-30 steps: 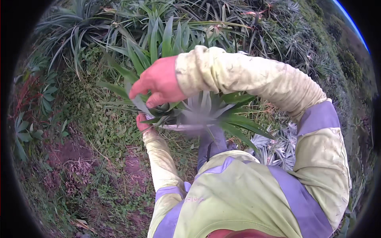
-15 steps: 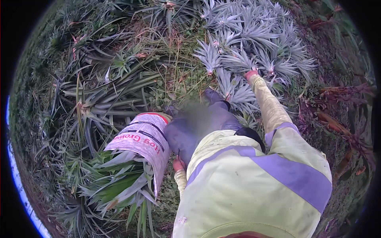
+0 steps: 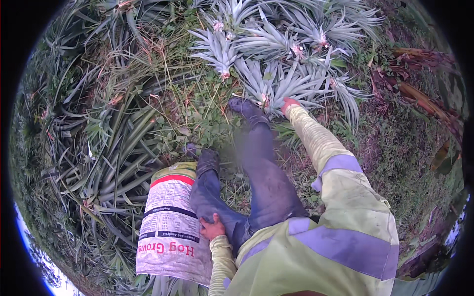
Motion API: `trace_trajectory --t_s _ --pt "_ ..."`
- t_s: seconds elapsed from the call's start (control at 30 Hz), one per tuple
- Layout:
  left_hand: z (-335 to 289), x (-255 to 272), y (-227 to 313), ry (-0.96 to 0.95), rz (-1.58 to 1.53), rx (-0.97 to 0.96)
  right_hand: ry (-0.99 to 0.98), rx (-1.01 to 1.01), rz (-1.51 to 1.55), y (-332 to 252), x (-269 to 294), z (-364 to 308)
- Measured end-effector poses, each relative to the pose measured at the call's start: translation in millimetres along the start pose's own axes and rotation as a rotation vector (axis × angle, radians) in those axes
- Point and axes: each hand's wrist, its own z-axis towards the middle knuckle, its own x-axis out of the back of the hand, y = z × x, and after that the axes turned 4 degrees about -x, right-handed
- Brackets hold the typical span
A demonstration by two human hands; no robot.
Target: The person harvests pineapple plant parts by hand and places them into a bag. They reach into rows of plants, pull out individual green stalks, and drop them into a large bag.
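My right hand (image 3: 290,104) reaches forward to the near edge of a heap of grey-green pineapple suckers. Its fingers close at the base of one pineapple sucker (image 3: 307,88), whose leaves fan out beyond it and partly hide the grip. A second sucker (image 3: 256,81) lies just left of it, close to my shoe. My left hand (image 3: 212,227) rests against my left thigh with its fingers apart, holding nothing. Beside it lies a printed white feed sack (image 3: 170,217) with a red band; long leaves (image 3: 173,286) stick out of its near end.
More suckers (image 3: 269,42) spread across the far ground. Tall growing pineapple plants (image 3: 123,158) crowd the left side. Reddish-brown dry stalks (image 3: 419,96) lie at the far right. Low weeds and cut grass (image 3: 182,108) cover the ground between.
My right hand has come nearer, to the heap's near edge. My left hand has opened against my thigh; the dark thin thing seen by it earlier no longer shows. The view has shifted.
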Motion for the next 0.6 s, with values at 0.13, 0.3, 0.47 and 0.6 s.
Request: trace_trajectory --t_s 0.13,0.3,0.47,0.6 --pt "-1 -13 3 0.175 0.178 0.062 0.411 -0.064 0.228 -36 87 102" --pt "5 -31 11 0.234 0.226 0.016 0.453 0.009 -0.048 -20 165 219" --pt "0 -29 15 0.279 0.309 0.050 0.084 -0.068 -0.108 -67 124 212" --pt "1 -31 16 0.290 0.257 0.025 0.076 0.002 -0.031 -80 46 169"
